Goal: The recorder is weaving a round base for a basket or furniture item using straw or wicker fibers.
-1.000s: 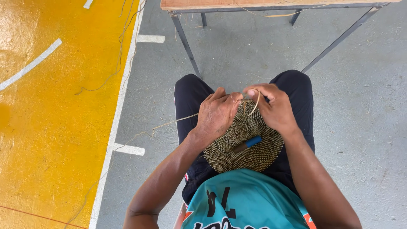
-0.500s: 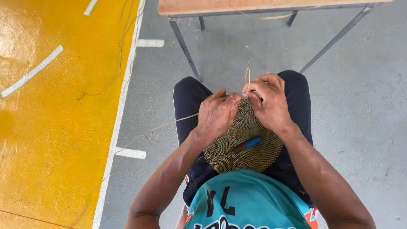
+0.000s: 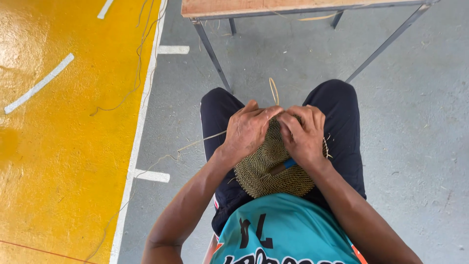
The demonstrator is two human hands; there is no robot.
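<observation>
Woven disc [image 3: 271, 168], a round coiled piece of tan fibre, lies on the seated person's lap across both thighs, its far edge gripped by both hands. Left hand [image 3: 246, 132] is closed over the upper left rim, fingers curled down onto the weave and thumb pressing toward the centre. Right hand [image 3: 304, 133] is closed on the upper right rim, fingers bent tight against the edge, and a blue-handled tool [image 3: 283, 167] pokes out from under its heel, resting on the disc. A loose strand [image 3: 273, 90] of pale fibre loops up from between the fingertips, and another length trails left across the grey floor [image 3: 415, 146]. Judged from its look, the disc is light, springy rather than rigid, and rough enough not to slip; the tight coil should bear a firm pinch, while the unfinished edge is likely to fray or loosen if pulled. Best hold appears to be at the rim, thumb on top, fingers beneath. A table [image 3: 293, 7] with metal legs stands just beyond the knees.
</observation>
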